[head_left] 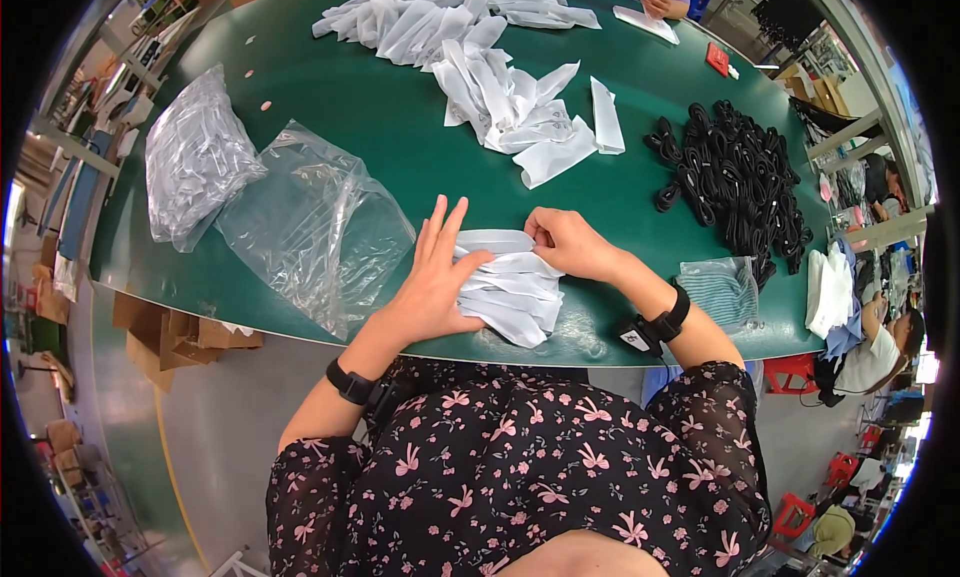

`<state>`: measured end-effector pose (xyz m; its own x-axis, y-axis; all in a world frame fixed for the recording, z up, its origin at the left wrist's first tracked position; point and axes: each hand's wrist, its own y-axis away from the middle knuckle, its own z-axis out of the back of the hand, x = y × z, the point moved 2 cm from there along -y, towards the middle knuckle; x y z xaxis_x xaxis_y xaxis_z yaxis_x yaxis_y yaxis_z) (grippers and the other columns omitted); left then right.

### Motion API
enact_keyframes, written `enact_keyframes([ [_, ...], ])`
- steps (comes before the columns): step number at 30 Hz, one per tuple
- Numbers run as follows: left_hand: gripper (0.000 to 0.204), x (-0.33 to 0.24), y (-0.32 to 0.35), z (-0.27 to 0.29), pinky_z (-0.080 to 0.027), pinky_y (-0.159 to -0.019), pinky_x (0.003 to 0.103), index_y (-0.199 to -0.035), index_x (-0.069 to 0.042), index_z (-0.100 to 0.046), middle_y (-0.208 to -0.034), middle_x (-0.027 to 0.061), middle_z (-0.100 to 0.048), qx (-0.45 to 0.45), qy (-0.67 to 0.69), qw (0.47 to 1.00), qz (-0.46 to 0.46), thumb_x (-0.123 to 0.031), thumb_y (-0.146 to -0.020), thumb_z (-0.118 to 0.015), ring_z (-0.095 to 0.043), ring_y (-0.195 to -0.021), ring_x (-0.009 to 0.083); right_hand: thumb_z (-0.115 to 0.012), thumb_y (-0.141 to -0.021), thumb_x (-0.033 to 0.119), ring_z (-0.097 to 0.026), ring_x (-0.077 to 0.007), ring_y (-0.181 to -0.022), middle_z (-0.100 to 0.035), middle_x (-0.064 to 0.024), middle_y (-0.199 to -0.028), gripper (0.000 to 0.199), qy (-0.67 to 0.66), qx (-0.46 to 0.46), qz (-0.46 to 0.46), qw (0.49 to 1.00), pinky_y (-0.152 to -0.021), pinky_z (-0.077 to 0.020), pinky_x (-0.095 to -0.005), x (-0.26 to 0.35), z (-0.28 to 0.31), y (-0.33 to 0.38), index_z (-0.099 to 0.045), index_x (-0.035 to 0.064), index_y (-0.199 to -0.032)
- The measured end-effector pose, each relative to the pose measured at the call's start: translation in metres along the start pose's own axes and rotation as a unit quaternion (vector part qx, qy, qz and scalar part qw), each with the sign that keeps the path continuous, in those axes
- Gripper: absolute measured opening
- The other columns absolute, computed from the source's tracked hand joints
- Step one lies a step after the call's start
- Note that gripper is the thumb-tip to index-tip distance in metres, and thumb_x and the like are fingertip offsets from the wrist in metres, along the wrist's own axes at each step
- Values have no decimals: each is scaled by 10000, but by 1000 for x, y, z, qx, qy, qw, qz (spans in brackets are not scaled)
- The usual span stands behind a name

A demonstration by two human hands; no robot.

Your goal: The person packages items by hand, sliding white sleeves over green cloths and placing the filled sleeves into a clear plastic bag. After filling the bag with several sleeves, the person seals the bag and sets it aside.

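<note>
A small stack of narrow, whitish translucent pouches [512,299] lies near the table's front edge, between my two hands. My left hand [428,287] rests along the stack's left side, its fingers stretched out toward the far side and its thumb lying on the pouches. At the far right end of the stack, my right hand [575,245] has its fingers curled in a pinch on the end of the farthest pouch. What the pouches contain cannot be made out. Left of my left hand a large clear plastic bag [318,222] lies flat and crumpled.
On the green table [350,87] sit a stuffed clear bag of pouches [198,162], a loose pouch heap [430,22], a pile of black coiled cables [735,177] and a striped bundle in clear plastic [722,289]. Across the table, another person's hand [655,2] is near a white item.
</note>
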<state>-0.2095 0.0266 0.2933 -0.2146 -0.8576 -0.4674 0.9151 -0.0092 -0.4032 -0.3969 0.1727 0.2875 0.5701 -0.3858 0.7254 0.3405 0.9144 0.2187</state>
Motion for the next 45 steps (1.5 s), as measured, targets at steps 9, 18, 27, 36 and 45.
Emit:
enact_keyframes([
  [9,734,10,3,-9,-359,-1065,498,-1175,-105,-575,-1409,224,-351,34,62,997,20,-195,-501,-851,-348,-1303,438,-566,-770,-35,-547,-321,-793,-516,-102,-877,117,64,-96,222,968,-689,-469,-376,-2,-9,6,-511,29,-851],
  [18,740,7,2,-8,-384,-1030,491,-1178,-95,-556,-1331,199,-397,18,78,997,15,-189,-506,-851,-388,-1243,418,-584,-735,-4,-532,-294,-867,-545,-86,-949,125,207,-126,321,915,-754,-466,-376,1,-9,14,-514,40,-830],
  [27,816,15,5,-19,-380,-1032,496,-1248,-42,-436,-1341,226,-360,55,112,992,28,-189,-574,-874,-359,-1254,438,-792,-688,293,-479,-376,-1100,-480,-204,-1227,741,193,-127,272,934,-947,-397,-509,56,-9,31,-484,50,-1316],
  [36,780,16,9,-36,-349,-1054,521,-1251,15,-362,-1342,265,-337,4,113,993,16,-192,-671,-840,-335,-1261,474,-816,-657,366,-420,-426,-1172,-393,-266,-1317,1003,253,-19,213,943,-971,-357,-539,44,-25,21,-320,41,-1466],
  [45,780,21,12,-39,-349,-1053,523,-1282,-2,-362,-1337,251,-353,23,99,994,-27,-182,-689,-836,-351,-1251,474,-779,-677,220,-438,-422,-1107,-411,-283,-1240,923,251,-61,238,936,-938,-379,-489,33,-46,32,-327,29,-1458],
])
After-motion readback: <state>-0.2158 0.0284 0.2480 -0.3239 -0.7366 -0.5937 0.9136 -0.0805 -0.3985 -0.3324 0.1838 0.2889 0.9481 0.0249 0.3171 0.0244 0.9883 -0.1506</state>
